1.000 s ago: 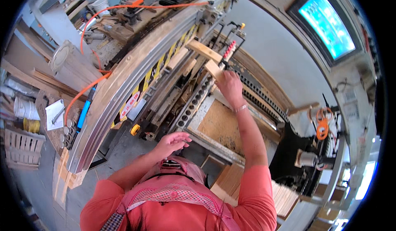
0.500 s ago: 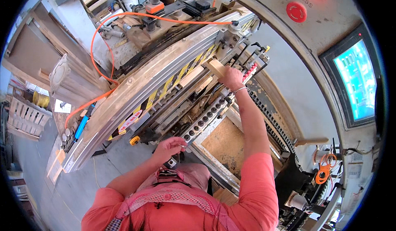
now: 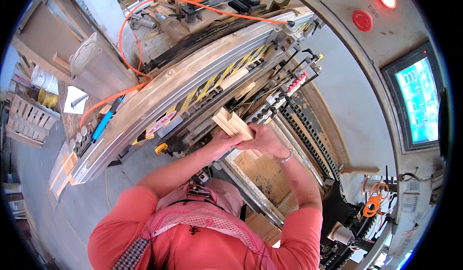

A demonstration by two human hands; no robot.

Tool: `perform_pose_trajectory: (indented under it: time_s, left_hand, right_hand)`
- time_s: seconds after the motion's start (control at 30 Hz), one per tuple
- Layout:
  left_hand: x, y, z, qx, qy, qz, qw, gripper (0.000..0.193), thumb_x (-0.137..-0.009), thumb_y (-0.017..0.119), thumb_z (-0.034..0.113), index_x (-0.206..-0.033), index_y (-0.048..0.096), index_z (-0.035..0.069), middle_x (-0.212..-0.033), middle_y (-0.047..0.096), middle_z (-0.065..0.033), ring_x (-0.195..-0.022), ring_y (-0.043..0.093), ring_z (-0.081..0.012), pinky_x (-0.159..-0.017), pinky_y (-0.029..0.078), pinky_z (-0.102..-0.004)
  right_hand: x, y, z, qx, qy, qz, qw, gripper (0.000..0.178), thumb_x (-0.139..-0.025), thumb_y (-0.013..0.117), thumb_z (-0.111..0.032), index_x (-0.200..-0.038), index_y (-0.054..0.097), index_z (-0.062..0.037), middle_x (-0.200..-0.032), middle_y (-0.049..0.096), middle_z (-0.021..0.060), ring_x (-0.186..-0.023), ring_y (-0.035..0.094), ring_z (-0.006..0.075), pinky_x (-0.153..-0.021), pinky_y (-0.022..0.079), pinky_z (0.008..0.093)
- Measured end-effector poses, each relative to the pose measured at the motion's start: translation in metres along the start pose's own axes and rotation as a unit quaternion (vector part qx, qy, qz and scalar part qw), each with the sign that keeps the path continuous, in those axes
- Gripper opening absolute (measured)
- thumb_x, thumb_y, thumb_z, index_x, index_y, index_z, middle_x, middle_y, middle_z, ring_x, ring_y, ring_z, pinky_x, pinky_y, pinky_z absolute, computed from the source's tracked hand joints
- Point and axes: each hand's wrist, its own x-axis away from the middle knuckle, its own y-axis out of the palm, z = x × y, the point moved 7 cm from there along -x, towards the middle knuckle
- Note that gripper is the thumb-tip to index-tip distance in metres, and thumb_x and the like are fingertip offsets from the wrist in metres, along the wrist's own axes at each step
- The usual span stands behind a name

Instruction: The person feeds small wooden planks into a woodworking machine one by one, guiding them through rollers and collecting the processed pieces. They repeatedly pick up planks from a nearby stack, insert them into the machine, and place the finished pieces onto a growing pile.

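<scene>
My left hand [image 3: 224, 141] and my right hand [image 3: 266, 141] come together in front of my body, both closed around a short, light wood block [image 3: 234, 124]. The block points away from me and looks stepped or grooved along its length; it could be two pieces side by side, I cannot tell. My right thumb lies across its near end, while the left fingers wrap its lower side. Beneath the hands runs a machine bed with a row of dark round cups [image 3: 263, 114]. A wood-coloured panel [image 3: 260, 173] lies below my right forearm.
A long metal beam [image 3: 193, 84] with yellow-black striped tape crosses beyond my hands. An orange hose [image 3: 126, 26] loops over it. To the right stand a control cabinet with a red push button [image 3: 362, 20] and a lit screen [image 3: 417, 101]. A toothed black track [image 3: 308, 142] runs beside my right arm.
My right hand has drawn back from the far end of the machine with the wood block. My left hand has moved up and right and now grips it too. The view has shifted slightly.
</scene>
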Motion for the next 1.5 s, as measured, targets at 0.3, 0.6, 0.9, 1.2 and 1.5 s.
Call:
perform_pose_trajectory:
  time_s: [0.3, 0.6, 0.9, 1.2, 1.5]
  left_hand:
    - [0.042, -0.032, 0.009, -0.114, 0.086, 0.031, 0.989, 0.032, -0.085, 0.043, 0.007, -0.117, 0.042, 0.002, -0.107, 0.058, -0.0153, -0.1, 0.056, -0.0211, -0.086, 0.046, -0.0342]
    - [0.076, -0.042, 0.01, -0.277, 0.139, 0.123, 0.943, 0.021, -0.09, 0.044, 0.014, -0.099, 0.054, -0.001, -0.086, 0.06, -0.0064, -0.077, 0.057, -0.0123, -0.069, 0.047, -0.0278]
    - [0.073, -0.044, 0.005, -0.319, 0.102, 0.101, 0.937, 0.026, -0.09, 0.044, 0.02, -0.102, 0.053, -0.002, -0.091, 0.061, -0.0092, -0.081, 0.058, -0.0142, -0.074, 0.047, -0.0295]
    - [0.07, -0.043, 0.008, -0.254, 0.106, 0.126, 0.953, 0.025, -0.09, 0.043, 0.017, -0.096, 0.056, -0.004, -0.087, 0.062, -0.0093, -0.079, 0.058, -0.0141, -0.073, 0.047, -0.0294]
    - [0.066, -0.045, 0.007, -0.254, 0.1, 0.114, 0.955, 0.024, -0.09, 0.042, 0.016, -0.099, 0.054, -0.003, -0.087, 0.062, -0.0091, -0.077, 0.057, -0.013, -0.071, 0.047, -0.0281]
  right_hand:
    - [-0.028, -0.071, 0.047, 0.173, 0.061, 0.178, 0.967, 0.052, -0.064, 0.073, -0.048, -0.083, 0.064, -0.0011, -0.068, 0.063, 0.0135, -0.062, 0.062, 0.025, -0.06, 0.049, 0.0369]
    - [-0.121, -0.109, 0.084, 0.352, 0.078, 0.262, 0.895, 0.049, -0.065, 0.068, -0.048, -0.08, 0.062, -0.0016, -0.079, 0.064, 0.0184, -0.083, 0.061, 0.0282, -0.07, 0.049, 0.0396]
    - [-0.141, -0.11, 0.109, 0.377, 0.076, 0.282, 0.879, 0.065, -0.061, 0.067, -0.061, -0.093, 0.06, -0.0038, -0.091, 0.063, 0.0109, -0.092, 0.055, 0.0258, -0.081, 0.042, 0.0368]
    - [-0.13, -0.108, 0.104, 0.39, 0.065, 0.257, 0.882, 0.044, -0.071, 0.064, -0.047, -0.082, 0.062, -0.0049, -0.076, 0.064, 0.0096, -0.086, 0.058, 0.0258, -0.075, 0.044, 0.0376]
    - [-0.127, -0.11, 0.099, 0.38, 0.097, 0.29, 0.873, 0.043, -0.071, 0.064, -0.046, -0.082, 0.063, -0.0047, -0.079, 0.064, 0.0096, -0.086, 0.059, 0.0245, -0.075, 0.042, 0.0361]
